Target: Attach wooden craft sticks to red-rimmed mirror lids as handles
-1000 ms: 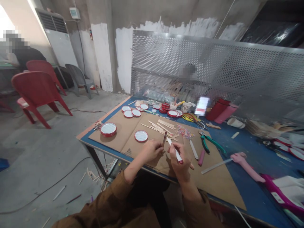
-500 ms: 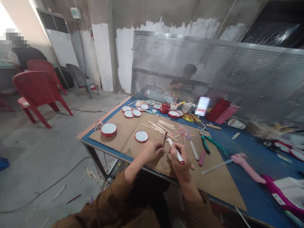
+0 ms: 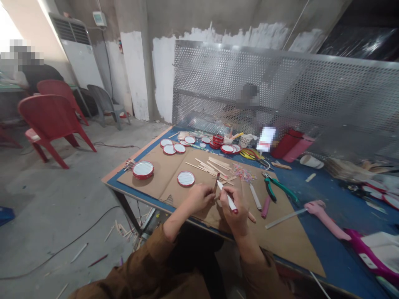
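The white tube (image 3: 228,201) looks like smooth plastic and the dark strip (image 3: 215,182) like metal, while pale wooden craft sticks (image 3: 208,164) lie on matt brown cardboard (image 3: 280,238). The round jar lid (image 3: 186,178) has a glossy metal face inside a red rim, and the pliers (image 3: 278,187) have shiny green plastic handles. At the far side stands a perforated metal sheet (image 3: 249,79), and the near sleeve (image 3: 146,257) is matt brown cloth.
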The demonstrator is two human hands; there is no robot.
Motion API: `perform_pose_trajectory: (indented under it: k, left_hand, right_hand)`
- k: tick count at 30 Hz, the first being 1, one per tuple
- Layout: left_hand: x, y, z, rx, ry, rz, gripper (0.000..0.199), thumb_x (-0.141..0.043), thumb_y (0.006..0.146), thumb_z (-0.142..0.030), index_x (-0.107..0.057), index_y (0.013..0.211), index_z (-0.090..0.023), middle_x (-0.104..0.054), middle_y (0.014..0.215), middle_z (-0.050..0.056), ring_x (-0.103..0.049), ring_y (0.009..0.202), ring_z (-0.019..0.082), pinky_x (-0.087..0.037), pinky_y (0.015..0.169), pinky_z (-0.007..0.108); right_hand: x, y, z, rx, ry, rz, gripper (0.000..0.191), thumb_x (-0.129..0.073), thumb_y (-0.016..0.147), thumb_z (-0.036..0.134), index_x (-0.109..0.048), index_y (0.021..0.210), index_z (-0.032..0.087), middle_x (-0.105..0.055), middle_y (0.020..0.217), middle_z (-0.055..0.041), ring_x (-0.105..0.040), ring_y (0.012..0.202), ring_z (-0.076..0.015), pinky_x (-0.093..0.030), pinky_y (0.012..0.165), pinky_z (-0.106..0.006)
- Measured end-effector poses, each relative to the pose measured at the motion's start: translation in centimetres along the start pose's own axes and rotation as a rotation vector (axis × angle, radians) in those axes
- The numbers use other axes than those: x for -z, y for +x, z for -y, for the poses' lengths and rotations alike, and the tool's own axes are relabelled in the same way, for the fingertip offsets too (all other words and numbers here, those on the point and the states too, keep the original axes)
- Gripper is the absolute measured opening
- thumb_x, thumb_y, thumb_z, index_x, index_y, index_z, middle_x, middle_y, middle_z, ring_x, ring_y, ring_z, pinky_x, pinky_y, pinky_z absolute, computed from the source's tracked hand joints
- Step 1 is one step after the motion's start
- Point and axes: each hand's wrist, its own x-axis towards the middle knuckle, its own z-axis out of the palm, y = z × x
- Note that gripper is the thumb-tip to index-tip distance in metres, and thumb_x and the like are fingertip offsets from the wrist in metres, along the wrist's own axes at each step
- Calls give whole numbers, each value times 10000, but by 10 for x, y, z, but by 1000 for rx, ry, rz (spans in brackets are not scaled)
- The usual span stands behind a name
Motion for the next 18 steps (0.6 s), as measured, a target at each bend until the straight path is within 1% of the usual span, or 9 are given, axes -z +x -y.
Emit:
perform_pose_trajectory:
  k: [4, 6, 11, 18]
  left_hand:
    - [3, -1, -3, 11, -6, 2, 183, -524, 826, -209, -586, 660, -168, -612, 702, 16, -525, 739, 148, -376, 674, 220]
    - [4, -1, -4, 5, -26, 10, 177, -529, 823, -197, -583, 657, -168, -616, 703, 11, -529, 736, 143, -375, 678, 218]
    - [3, -1, -3, 10, -1, 4, 180, -530, 827, -205, -585, 660, -168, -617, 707, 10, -523, 734, 146, -362, 663, 222]
    - [1, 0, 0, 7, 23, 10, 182, -526, 835, -229, -590, 675, -170, -610, 708, 14, -516, 735, 152, -356, 659, 229]
  right_hand:
    - [0, -4, -4, -82, 18, -46, 109, -503, 880, 269, -581, 907, 197, -653, 748, -29, -639, 683, -169, -513, 653, -295]
    - [0, -6, -5, -106, 26, -43, 115, -494, 885, 271, -576, 911, 195, -654, 751, -31, -639, 683, -166, -508, 641, -289]
    - [0, -4, -3, -56, -1, -36, 111, -508, 881, 266, -586, 910, 193, -659, 736, -27, -640, 681, -162, -502, 651, -283]
    - [0, -2, -1, -35, -23, -37, 114, -511, 877, 275, -591, 900, 197, -656, 738, -28, -638, 671, -165, -506, 651, -292]
